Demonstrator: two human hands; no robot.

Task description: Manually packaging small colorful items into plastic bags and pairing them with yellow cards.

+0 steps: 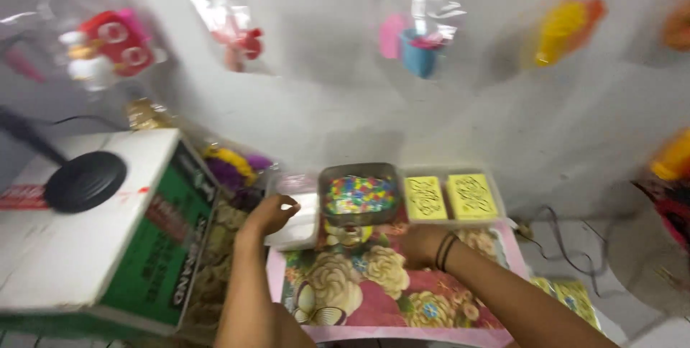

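Left hand (272,213) curls loosely on the white tub (296,224) at nine o'clock of the bead tray (359,197), light, rigid, spill-prone, best gripped by its rims; right hand's (420,245) grip is unclear.

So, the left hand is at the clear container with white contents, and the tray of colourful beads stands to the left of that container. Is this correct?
Not quite. In the head view the left hand is indeed at the clear container with white contents, but the tray of colourful beads stands to the right of that container, not the left.

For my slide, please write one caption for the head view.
Left hand touches a clear container beside a tray of coloured beads.
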